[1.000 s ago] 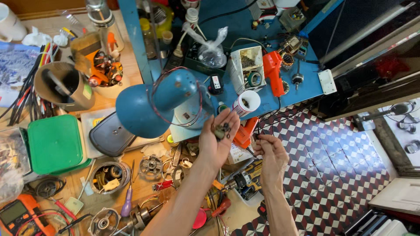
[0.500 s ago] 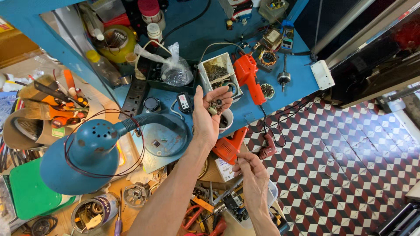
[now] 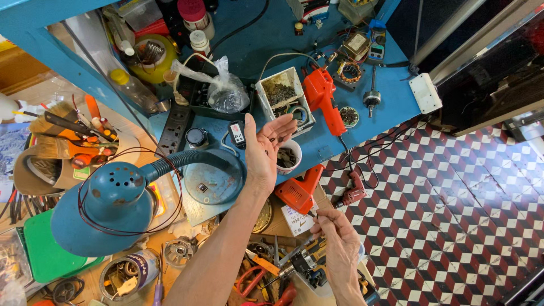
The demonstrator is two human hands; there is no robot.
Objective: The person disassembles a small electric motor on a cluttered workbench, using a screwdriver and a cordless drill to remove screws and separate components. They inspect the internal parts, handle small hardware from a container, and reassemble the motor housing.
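Cluttered blue bench (image 3: 391, 96) fills the top of your view, checkered floor (image 3: 453, 215) off to the right. Your left hand (image 3: 266, 150) lies palm-up over the bench, fingers spread wide and pointing up toward the white box (image 3: 280, 96), with small dark bits (image 3: 273, 137) loose in the palm; what they are is too small to tell. Right below that palm sits a white cup (image 3: 288, 158). Your right hand (image 3: 334, 232) is low, fingers pinched on a thin tool (image 3: 311, 217) whose tip points up-left toward the lower orange gun (image 3: 299, 192); its long axis runs diagonally. Compared with half a second ago, your left hand has opened flat from a cupped hold, and your right has let go of the dark red drill (image 3: 351, 194), now lying on the floor edge. A blue lamp (image 3: 107, 207) with wire looped round it crowds the left, its base (image 3: 212, 181) just beside your wrist. A second orange gun (image 3: 321, 96) lies by the box.
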